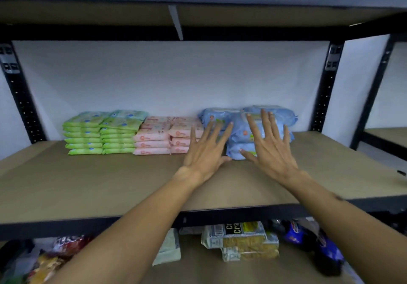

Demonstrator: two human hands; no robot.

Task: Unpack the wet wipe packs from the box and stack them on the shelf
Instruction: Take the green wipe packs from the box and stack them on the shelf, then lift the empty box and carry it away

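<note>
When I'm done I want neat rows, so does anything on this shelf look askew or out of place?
Only the blue packs on the right: they sit bulging and uneven, less square than the flat green packs and pink packs. Nothing looks spilled or torn.

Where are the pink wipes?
In the head view, the pink packs sit on the shelf, between the green packs on the left and the blue packs on the right.
</note>
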